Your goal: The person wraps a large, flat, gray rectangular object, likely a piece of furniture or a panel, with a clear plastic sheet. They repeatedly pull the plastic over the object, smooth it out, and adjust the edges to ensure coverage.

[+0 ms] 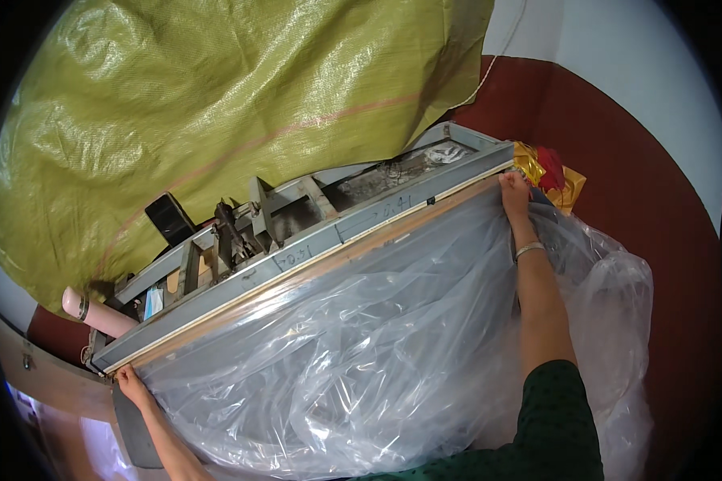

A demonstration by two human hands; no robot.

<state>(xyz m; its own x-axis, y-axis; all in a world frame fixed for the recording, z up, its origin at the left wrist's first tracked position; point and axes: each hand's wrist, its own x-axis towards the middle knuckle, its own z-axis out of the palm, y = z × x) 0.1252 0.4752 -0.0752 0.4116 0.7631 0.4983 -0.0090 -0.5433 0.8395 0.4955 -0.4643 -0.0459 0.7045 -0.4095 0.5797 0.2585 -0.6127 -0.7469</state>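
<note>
A large clear plastic sheet [337,353] is stretched along a wooden strip [241,309] on the near side of a long grey metal frame [253,276]. My left hand [133,386] is closed on the sheet's edge by the frame's left end. At the far right end my right hand [515,196], arm extended, pinches the other end of that edge. Between my hands the edge runs nearly straight, while the rest of the plastic hangs toward me in shiny folds. Dark handwritten marks show on the frame's face. My fingertips are partly hidden.
A pink bottle [108,315] and a dark phone-like object [169,219] lie at the frame's left. Metal fittings [231,232] stand inside it. Behind hangs a yellow woven tarp [257,96]. Gold and red wrapping [549,172] sits past the right end, beside a red-and-white wall [610,136].
</note>
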